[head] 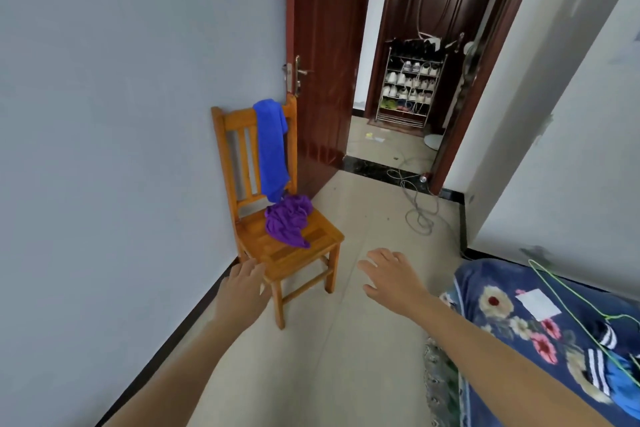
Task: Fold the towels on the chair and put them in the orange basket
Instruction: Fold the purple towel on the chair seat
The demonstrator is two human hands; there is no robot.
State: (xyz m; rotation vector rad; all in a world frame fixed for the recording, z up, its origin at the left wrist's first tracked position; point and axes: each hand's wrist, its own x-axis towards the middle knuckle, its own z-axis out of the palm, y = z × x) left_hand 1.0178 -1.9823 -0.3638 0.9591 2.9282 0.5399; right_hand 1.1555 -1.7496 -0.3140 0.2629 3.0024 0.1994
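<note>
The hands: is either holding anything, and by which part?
Nothing is held. The left hand and the right hand are open and empty, short of the crumpled purple towel.

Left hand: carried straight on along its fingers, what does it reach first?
Most likely the seat of the wooden chair, at its near front corner: the left hand points at it, open. The purple towel lies further along. Depth is unclear; it may pass above the wood.
</note>
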